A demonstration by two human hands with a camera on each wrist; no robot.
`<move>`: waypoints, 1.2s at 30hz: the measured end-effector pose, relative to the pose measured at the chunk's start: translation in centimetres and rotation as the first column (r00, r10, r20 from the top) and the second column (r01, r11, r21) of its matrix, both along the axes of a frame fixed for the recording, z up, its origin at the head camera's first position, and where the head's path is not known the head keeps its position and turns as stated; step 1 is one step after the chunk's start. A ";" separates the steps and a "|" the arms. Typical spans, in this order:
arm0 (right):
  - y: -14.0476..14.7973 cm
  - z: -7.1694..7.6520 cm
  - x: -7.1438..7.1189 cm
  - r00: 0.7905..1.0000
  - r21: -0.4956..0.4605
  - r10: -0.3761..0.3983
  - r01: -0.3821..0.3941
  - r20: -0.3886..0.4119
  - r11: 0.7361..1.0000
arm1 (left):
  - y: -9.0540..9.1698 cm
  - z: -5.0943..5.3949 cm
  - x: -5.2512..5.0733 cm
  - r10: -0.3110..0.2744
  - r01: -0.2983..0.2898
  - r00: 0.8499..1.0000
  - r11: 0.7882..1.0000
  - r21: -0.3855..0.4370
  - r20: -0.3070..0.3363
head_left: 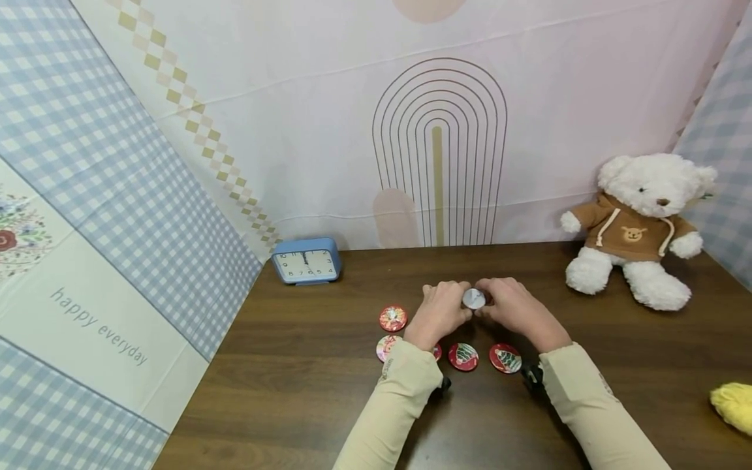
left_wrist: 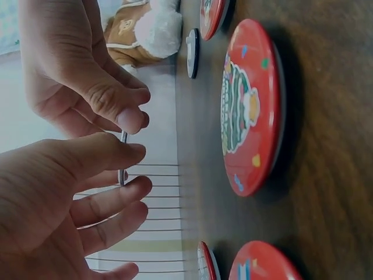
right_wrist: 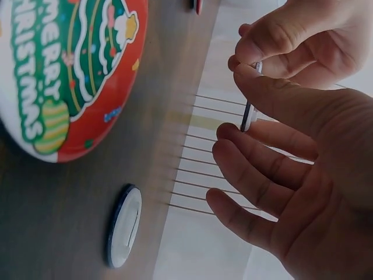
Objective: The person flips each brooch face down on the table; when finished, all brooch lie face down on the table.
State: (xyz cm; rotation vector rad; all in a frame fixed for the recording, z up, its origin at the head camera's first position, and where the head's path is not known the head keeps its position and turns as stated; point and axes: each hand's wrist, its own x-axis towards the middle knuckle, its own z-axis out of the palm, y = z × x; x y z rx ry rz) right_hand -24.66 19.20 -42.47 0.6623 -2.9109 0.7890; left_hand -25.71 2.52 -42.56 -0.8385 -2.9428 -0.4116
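Over the table's middle, both hands pinch one small round pin badge [head_left: 474, 298], its pale silvery side up in the head view. My left hand [head_left: 440, 308] grips its left edge between thumb and fingers, and my right hand [head_left: 517, 308] holds the right edge. Seen edge-on in the right wrist view, the badge [right_wrist: 249, 111] is thin with a dark rim. Below the hands lie a red tree badge [head_left: 463, 357] and another tree badge [head_left: 505, 358]. One white-backed badge [right_wrist: 125, 227] lies face down, its pin showing; the hand hides it in the head view.
Left of the hands lie an orange-red badge [head_left: 393, 318] and a pink-white badge [head_left: 388, 348] partly behind the sleeve. A blue clock [head_left: 307, 261] stands at the back left. A teddy bear [head_left: 634, 228] sits back right, and a yellow fluffy thing [head_left: 734, 406] lies at the right edge.
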 end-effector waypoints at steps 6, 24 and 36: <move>0.1 0.0 0.0 1.000 0.025 0.003 -0.004 0.029 1.000 | 0.0 0.0 -0.1 -0.014 0.015 0.999 1.000 -0.022 0.043; 0.1 -0.7 0.0 0.986 0.044 -0.013 0.006 0.164 0.999 | 1.1 -1.0 -0.3 -0.004 0.014 0.996 0.993 -0.120 0.085; -0.2 -1.4 -0.2 0.978 0.078 -0.035 0.019 0.206 0.997 | 1.5 -1.8 -0.4 0.002 0.008 0.998 0.989 -0.149 0.068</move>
